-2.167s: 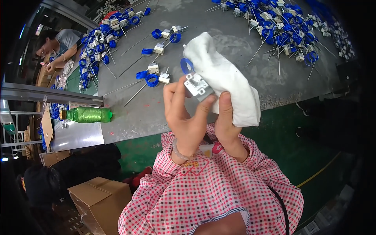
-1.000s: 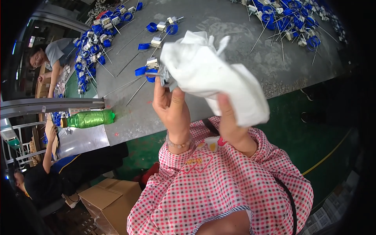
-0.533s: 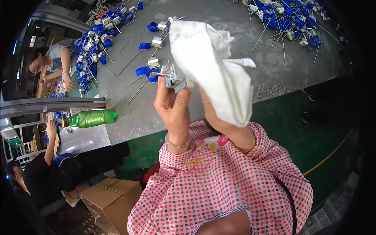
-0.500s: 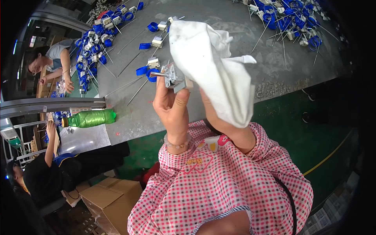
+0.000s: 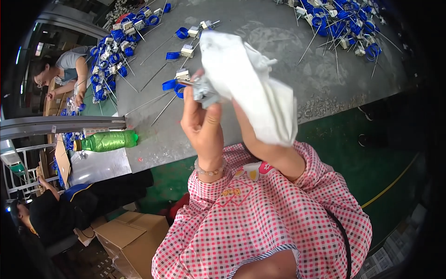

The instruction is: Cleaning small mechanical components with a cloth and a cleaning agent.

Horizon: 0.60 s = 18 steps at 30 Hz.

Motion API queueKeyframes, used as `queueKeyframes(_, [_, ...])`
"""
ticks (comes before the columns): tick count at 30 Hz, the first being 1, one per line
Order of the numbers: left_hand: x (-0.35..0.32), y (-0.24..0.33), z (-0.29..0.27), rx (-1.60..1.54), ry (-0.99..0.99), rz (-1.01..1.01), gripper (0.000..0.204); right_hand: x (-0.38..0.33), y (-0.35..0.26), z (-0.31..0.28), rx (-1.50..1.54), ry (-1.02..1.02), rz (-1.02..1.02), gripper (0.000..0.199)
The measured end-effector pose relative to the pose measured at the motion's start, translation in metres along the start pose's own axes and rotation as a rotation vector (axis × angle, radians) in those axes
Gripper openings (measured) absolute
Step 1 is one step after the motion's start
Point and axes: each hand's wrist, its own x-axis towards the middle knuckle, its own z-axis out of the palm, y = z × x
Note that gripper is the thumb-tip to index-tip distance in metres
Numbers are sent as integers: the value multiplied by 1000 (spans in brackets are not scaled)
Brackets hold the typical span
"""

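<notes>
Here, left hand (image 5: 204, 132) grips metal part (image 5: 204, 91); pink-outlined motif (image 5: 234, 193) marks checked smock (image 5: 260, 223).

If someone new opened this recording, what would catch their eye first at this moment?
Probably the bright white cloth in the middle, hiding most of the right hand, beside the small metal part held in the left hand. Next come the piles of blue coils at the table's upper left and upper right, and the green bottle lying on its side at left.
</notes>
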Motion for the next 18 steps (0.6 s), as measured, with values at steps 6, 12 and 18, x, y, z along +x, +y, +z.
queueKeyframes(6, [6, 7, -2, -227, 29, -116, 53, -22, -2, -8, 856, 208, 526, 29])
queueKeyframes(12, [1, 10, -2, 103, -181, 49, 55, 17, 17, -18, 804, 556, 507, 23])
queueKeyframes(18, [3, 19, 4, 291, -110, 169, 51, 12, 17, -15, 78, 119, 29, 21])
